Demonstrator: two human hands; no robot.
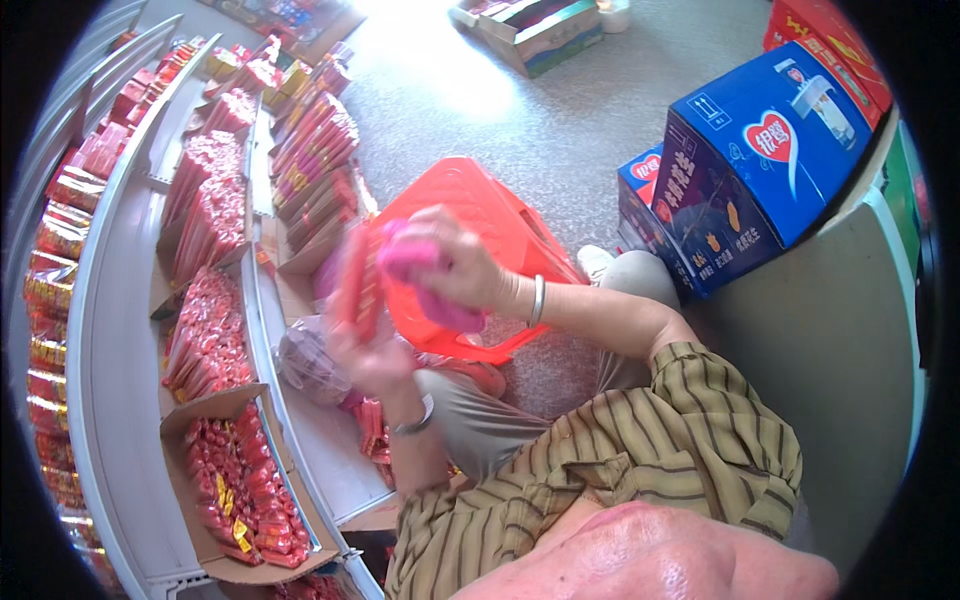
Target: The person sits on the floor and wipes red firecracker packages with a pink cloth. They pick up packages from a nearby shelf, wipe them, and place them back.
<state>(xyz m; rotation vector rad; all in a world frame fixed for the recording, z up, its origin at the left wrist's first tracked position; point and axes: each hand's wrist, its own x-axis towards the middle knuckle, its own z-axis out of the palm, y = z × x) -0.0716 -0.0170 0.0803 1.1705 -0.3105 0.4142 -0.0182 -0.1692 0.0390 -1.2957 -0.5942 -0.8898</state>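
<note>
My left hand [375, 360] is closed around the lower end of a red wrapped packet [362, 289], blurred and upright, near the shelf edge. In my right hand [457, 262] is a bright pink cloth [435, 277], bunched close beside the packet; part of it hangs below the fingers. Whether the cloth touches the packet cannot be told. Both hands are over a red plastic stool [465, 195]. A clear plastic bag [311, 360] with purplish contents lies on the lower shelf beside my left hand.
Shelves [112, 315] at the left hold rows of red packets [206, 330] and an open cardboard box [330, 559] of red wrapped bundles. Blue and purple cartons [750, 157] stand at the right, with a red carton [840, 52] behind. Another open box [555, 45] sits on the floor ahead.
</note>
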